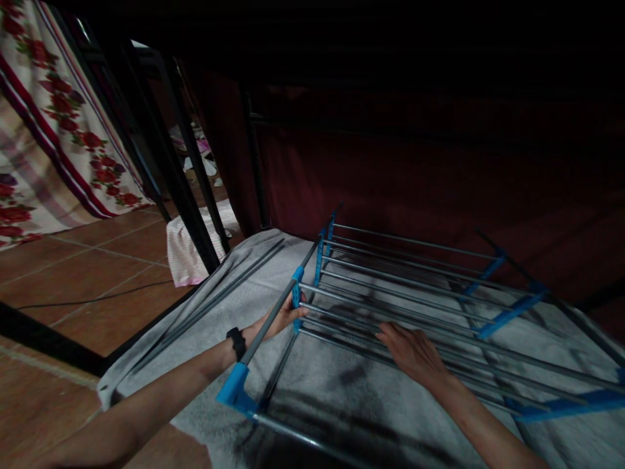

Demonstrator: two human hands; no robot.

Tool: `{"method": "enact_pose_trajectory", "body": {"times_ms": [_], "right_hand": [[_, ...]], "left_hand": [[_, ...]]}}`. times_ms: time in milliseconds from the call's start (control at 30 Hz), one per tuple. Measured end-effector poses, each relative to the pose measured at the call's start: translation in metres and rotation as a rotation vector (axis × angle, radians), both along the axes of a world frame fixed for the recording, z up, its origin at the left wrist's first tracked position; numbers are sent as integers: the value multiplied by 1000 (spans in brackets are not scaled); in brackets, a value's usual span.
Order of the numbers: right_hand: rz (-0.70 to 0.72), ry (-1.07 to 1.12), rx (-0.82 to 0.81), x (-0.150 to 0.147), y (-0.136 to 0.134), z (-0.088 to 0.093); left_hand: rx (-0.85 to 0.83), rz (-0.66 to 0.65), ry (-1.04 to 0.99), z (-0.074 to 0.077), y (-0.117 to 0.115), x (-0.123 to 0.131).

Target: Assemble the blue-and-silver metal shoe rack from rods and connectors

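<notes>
A rack of grey metal rods (pixel 390 306) joined by blue plastic brackets lies across a grey blanket. My left hand (pixel 286 317), with a black band on the wrist, is closed around the blue bracket (pixel 296 299) at the rack's left side, its thumb by the rod ends. Toward the middle, my right hand (pixel 413 352) has its fingers curled at one of the rods; its fingertips are partly hidden. A blue corner piece (pixel 237 391) joins the side pole to a rod at the front. Farther right, more blue brackets (pixel 512 312) hold the other rod ends.
Several loose grey poles (pixel 219 293) lie on the blanket (pixel 263 260) to the left. Black bed-frame posts (pixel 168 143) rise at the left, with a striped cloth (pixel 188 254) beside them. A dark red curtain (pixel 390 176) hangs behind; a dark structure is overhead.
</notes>
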State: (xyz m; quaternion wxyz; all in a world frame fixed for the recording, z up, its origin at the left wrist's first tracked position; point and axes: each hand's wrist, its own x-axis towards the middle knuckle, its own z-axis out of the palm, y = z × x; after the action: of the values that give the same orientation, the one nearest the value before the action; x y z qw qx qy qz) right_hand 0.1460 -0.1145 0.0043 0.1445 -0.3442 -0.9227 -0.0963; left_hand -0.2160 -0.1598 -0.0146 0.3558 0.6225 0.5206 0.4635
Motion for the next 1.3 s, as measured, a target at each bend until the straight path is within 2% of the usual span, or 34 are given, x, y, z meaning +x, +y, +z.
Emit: {"method": "enact_pose_trajectory", "body": {"times_ms": [200, 433, 567, 1067, 1300], "right_hand": [[15, -20, -33, 0, 2, 3], [32, -2, 3, 2, 3, 4], [58, -15, -30, 1, 4, 5], [26, 6, -87, -2, 6, 6], [6, 32, -249, -5, 8, 15]], "left_hand": [[15, 3, -12, -9, 6, -1], [14, -17, -37, 8, -3, 9], [27, -18, -58, 14, -6, 12], [-16, 59, -116, 16, -7, 18], [-7, 92, -121, 16, -7, 20]]}}
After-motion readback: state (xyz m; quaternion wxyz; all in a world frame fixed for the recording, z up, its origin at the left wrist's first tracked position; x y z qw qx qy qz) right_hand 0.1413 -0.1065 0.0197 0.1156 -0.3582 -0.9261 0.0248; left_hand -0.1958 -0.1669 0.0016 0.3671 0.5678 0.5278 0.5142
